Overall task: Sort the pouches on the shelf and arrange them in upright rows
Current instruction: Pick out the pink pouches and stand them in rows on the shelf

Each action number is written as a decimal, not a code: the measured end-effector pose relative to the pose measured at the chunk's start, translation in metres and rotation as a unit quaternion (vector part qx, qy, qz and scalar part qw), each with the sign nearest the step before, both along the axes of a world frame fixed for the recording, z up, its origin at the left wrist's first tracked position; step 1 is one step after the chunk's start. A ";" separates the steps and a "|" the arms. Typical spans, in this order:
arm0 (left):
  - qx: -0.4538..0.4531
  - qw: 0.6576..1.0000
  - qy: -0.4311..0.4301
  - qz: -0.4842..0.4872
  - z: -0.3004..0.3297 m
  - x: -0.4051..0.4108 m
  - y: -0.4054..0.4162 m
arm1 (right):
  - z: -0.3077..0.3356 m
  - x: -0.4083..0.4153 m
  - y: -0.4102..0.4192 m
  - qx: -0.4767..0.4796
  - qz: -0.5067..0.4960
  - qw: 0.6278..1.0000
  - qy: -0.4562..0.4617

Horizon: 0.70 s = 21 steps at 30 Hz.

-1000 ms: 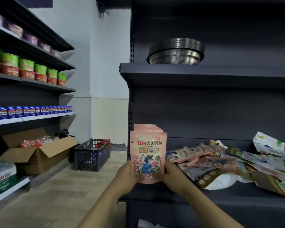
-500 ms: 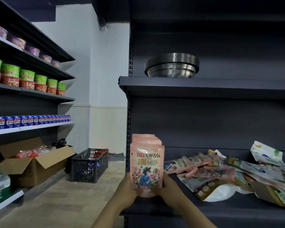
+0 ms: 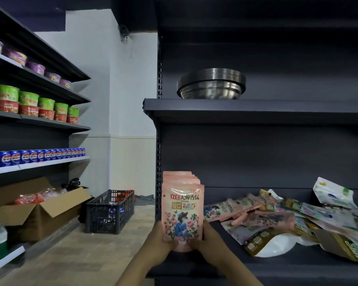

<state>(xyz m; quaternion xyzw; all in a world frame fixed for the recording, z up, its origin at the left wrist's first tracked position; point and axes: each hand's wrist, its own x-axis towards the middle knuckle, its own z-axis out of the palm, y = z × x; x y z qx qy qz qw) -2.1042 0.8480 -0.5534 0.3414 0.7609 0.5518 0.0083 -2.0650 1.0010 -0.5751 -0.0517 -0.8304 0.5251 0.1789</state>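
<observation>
— Pouches, pink ones (image 3: pixel 182 211), standing in an upright row at the left end of the shelf (image 3: pixel 277 267). Both hands clasp the front one: left hand (image 3: pixel 160 237) on its left edge, right hand (image 3: pixel 205 236) on its right, fingers curled round the bottom.

— So which step is this?

— Squaring up the first row, I'd say. Next move calls for letting go without tipping it, then pulling matching pink pouches from the loose heap (image 3: pixel 293 221) lying flat to the right.

— How many stand behind the front one?

— Roughly 4 tops show, but they overlap, so I can't count them. The heap runs off the right edge, and whether the row's base touches the shelf is hidden by the hands.
</observation>
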 end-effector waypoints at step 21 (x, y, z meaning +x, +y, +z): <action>0.154 0.914 0.285 0.245 0.025 0.016 0.028 | 0.043 0.028 0.042 0.105 -0.143 0.984 -0.018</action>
